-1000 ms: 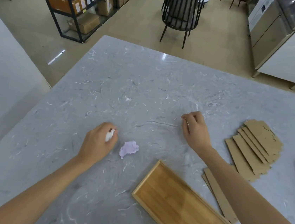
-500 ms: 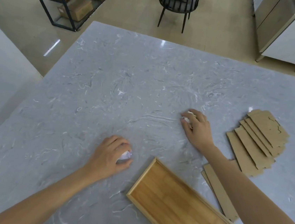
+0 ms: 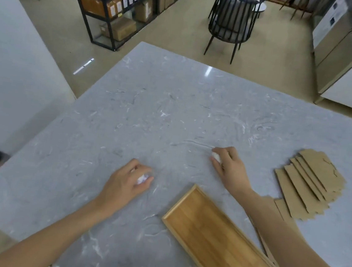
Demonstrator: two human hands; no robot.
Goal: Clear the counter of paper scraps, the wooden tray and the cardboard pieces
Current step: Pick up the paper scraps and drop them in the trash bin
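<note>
Curling around a white paper scrap (image 3: pixel 142 179), the fingers of the left hand (image 3: pixel 126 186) are closed tight, knuckles up, low over the grey counter (image 3: pixel 151 113). The right hand (image 3: pixel 231 169) is likewise clenched on a second white scrap (image 3: pixel 216 156), which pokes out at its 10 o'clock side; whether that hand rests on the stone or hangs just above it is hard to tell. Both forearms reach in from 6 o'clock. The wooden tray (image 3: pixel 220 240) lies flat between the forearms, at 5 o'clock of the left hand. The fanned cardboard pieces (image 3: pixel 312 181) lie at 3 o'clock of the right hand, one strip partly hidden under the right forearm.
</note>
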